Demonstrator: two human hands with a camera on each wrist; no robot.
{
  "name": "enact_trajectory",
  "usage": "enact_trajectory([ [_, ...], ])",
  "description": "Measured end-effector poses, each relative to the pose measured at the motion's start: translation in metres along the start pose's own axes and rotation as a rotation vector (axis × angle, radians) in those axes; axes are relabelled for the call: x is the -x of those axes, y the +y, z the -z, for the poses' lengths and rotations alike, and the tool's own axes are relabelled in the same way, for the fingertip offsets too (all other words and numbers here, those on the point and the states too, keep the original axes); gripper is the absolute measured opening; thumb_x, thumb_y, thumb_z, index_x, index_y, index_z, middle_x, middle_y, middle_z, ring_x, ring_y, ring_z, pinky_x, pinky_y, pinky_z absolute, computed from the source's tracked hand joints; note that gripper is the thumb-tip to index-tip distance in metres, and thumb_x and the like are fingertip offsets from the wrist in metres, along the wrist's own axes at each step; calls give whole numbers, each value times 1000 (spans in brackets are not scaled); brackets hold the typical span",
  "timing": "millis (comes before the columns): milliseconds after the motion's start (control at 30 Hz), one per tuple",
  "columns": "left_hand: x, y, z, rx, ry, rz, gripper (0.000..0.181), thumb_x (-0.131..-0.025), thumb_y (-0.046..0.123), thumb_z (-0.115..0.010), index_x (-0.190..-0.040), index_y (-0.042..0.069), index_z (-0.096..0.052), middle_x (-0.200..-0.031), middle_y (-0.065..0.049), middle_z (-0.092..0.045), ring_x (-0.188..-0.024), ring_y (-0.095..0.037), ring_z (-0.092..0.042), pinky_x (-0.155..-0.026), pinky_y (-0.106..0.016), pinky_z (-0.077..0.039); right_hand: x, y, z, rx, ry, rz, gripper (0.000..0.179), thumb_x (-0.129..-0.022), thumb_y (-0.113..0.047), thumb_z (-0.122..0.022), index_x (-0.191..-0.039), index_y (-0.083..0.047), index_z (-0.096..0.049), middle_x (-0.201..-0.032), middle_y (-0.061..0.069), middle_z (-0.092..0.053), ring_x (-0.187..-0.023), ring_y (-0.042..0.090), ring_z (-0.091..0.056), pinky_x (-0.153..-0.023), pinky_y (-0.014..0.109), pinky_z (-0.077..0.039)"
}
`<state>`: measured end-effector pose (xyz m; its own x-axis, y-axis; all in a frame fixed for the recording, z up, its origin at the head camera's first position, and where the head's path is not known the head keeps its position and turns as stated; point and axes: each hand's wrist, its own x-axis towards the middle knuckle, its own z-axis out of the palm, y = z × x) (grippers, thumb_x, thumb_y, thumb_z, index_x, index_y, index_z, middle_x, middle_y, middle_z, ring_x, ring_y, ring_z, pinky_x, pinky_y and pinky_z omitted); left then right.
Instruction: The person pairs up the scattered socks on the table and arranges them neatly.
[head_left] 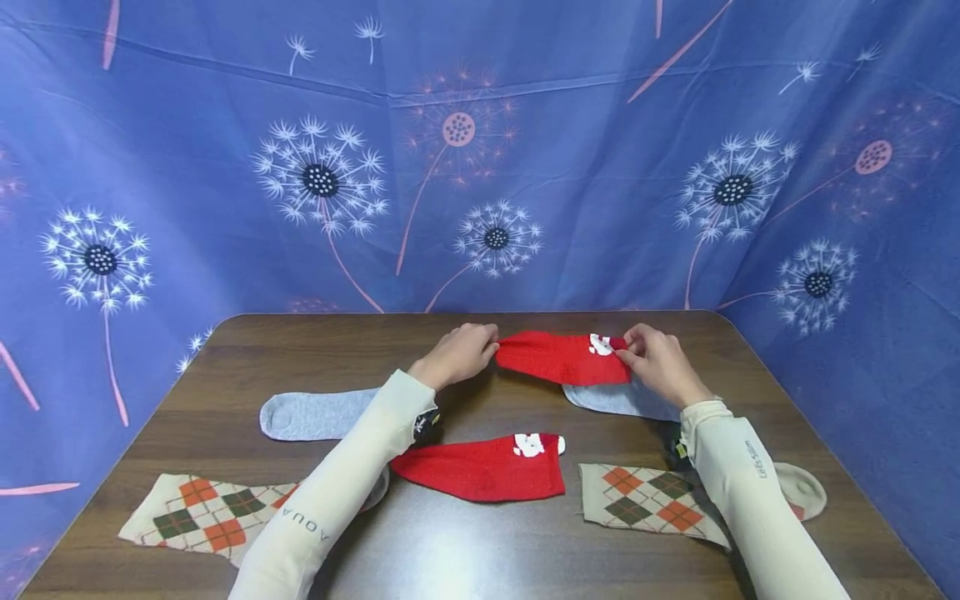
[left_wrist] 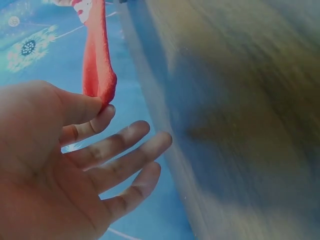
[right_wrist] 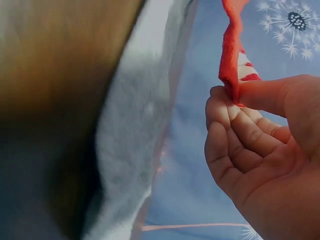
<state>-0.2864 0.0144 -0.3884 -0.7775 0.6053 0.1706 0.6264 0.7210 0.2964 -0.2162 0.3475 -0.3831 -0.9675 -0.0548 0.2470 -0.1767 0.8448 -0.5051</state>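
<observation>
A red sock [head_left: 558,354] with a white figure near one end is stretched between both hands above the far part of the table. My left hand [head_left: 459,354] pinches its left tip between thumb and index finger; in the left wrist view the other fingers [left_wrist: 120,170] spread loosely. At the opposite end, my right hand [head_left: 660,358] pinches the edge beside the white figure, with thumb and fingertips meeting on the red fabric [right_wrist: 231,60]. Beneath that end lies a grey sock [head_left: 618,402], partly covered. Another red sock [head_left: 483,471] with the same figure lies flat nearer the front.
The brown wooden table [head_left: 465,546] also bears a second grey sock [head_left: 315,415] at left, partly behind the left sleeve. One argyle sock [head_left: 206,517] lies front left, another argyle sock [head_left: 648,498] front right, each crossed by a forearm. A blue dandelion-print cloth [head_left: 570,150] hangs behind.
</observation>
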Motion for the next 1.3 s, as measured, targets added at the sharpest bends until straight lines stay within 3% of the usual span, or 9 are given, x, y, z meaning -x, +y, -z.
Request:
enact_trajectory([
  [500, 30, 6, 18, -18, 20, -10, 11, -98, 18, -59, -88, 14, -60, -78, -1, -58, -74, -18, -58, -63, -36, -49, 9, -18, -1, -9, 6, 19, 22, -87, -5, -74, -102, 2, -59, -86, 15, -67, -74, 25, -60, -63, 31, -51],
  [800, 56, 4, 24, -19, -4, 35, 13, -97, 18, -62, -85, 15, -58, -73, 0, -55, -70, -17, -54, -60, -37, -46, 12, -33, -8, -30, -53, 40, 20, -88, -5, -72, -102, 0, -59, -84, 12, -68, -73, 23, -59, -61, 30, -47],
  [1033, 63, 0, 17, -29, -9, 31, 15, -98, 18, -61, -83, 15, -57, -71, 1, -54, -67, -18, -55, -58, -37, -46, 16, -38, -9, -52, -97, 21, 24, -89, -8, -73, -106, -3, -56, -88, 12, -67, -75, 24, -58, -62, 31, -51],
  [1300, 68, -2, 22, -38, 6, 25, 14, -96, 15, -62, -83, 14, -58, -71, 1, -55, -65, -18, -55, -55, -36, -45, 16, -44, -13, -32, -95, 30, 25, -88, -7, -74, -106, -4, -56, -90, 12, -67, -76, 24, -59, -63, 32, -51],
])
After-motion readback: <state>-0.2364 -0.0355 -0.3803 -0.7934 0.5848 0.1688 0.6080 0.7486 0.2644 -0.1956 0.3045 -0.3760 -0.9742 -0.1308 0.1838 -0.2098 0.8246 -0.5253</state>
